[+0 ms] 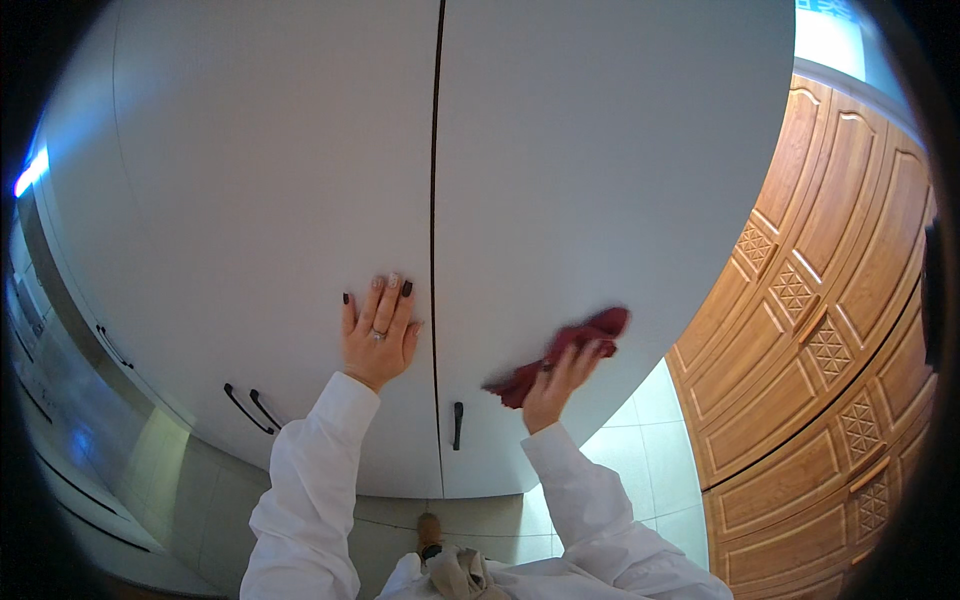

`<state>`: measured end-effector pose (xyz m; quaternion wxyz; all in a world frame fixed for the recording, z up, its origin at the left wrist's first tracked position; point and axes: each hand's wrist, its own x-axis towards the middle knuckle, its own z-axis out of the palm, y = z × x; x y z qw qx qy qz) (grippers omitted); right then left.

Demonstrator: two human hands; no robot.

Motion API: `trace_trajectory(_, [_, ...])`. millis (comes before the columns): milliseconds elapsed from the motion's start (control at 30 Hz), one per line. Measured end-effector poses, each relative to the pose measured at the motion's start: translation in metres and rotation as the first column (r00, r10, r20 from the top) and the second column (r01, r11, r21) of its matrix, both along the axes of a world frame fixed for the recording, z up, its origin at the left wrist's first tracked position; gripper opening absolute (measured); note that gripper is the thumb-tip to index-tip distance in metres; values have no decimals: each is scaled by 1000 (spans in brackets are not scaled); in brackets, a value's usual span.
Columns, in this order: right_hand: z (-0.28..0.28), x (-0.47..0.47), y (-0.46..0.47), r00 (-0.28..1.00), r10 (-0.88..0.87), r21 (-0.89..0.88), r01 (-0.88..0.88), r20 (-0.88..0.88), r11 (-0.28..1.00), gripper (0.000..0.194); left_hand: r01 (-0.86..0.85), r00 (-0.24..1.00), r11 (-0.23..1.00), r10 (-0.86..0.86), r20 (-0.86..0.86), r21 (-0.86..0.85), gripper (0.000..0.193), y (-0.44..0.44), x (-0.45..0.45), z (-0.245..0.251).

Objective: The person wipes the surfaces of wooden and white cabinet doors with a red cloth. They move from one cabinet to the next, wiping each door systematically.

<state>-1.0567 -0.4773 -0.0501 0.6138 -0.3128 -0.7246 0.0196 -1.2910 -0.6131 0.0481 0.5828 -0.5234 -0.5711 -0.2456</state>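
Before me stand the pale, flat doors of a tall cabinet point(300, 187), parted by a dark vertical gap. My left hand point(379, 334) lies flat on the door left of the gap, fingers somewhat apart, a ring on one finger, holding nothing. On the door to the right of the gap, my right hand point(559, 379) presses a bunched dark red cloth point(577, 345) against the surface; hand and cloth are slightly blurred. A short black door handle point(458, 426) sits between my two forearms, just right of the gap. Two more black handles point(251, 409) are left of my left wrist.
Wooden panelled doors point(810, 375) with carved lattice squares line the right side. Pale floor tiles point(637, 450) show below and beside the cabinet. A brown shoe point(429, 531) is near the cabinet's bottom edge. At the far left are further pale fronts with dark handles.
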Motion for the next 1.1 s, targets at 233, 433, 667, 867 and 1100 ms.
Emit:
trace_trajectory(233, [-116,1,-21,597,-19,195,-233,802,953,52,-18,999,1000,17,38,15,44,0,2,2])
trace_trajectory(433, [-114,38,-7,462,131,-209,122,877,970,54,-34,998,999,33,53,13,41,-1,4,0])
trace_trajectory(667, [38,-14,-6,985,157,86,-163,75,983,57,69,983,995,-55,177,-75,44,-9,15,11])
trace_trajectory(867, [110,-65,-60,744,663,123,-668,86,734,70,525,754,849,-493,434,51,53,-21,62,11])
trace_trajectory(1100, [161,-60,-81,646,763,110,-757,-27,644,59,356,902,933,-325,285,-62,51,-2,52,22])
